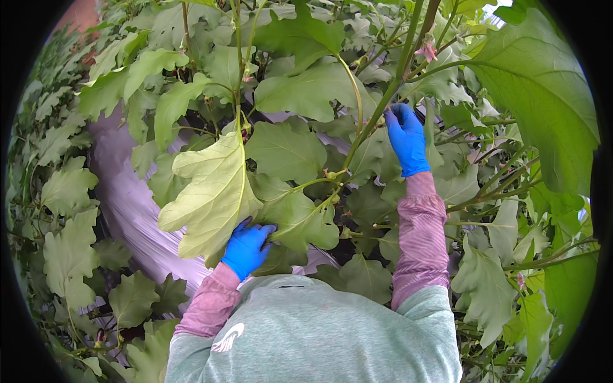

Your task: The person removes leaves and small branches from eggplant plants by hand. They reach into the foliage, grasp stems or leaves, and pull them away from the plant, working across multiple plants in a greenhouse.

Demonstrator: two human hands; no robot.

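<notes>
Blue-gloved, my left hand [247, 250] is low in front of my chest with its fingers apart. It lies at the lower edge of a large pale eggplant leaf [213, 191] whose underside faces me. Just right of its fingertips hangs a green eggplant leaf [306, 220]. Higher up, my right hand [407, 136], also gloved in blue, has its fingers bent beside a thick green eggplant stem [378, 112]. What lies between those fingertips is too small and partly hidden to make out.
Dense eggplant foliage [72, 249] surrounds me, with a big leaf [541, 91] close at the upper right. A pink flower [427, 50] hangs near the upper stem. Wrinkled plastic mulch film [139, 210] covers the ground at the left. Branches [498, 186] cross beside my right sleeve.
</notes>
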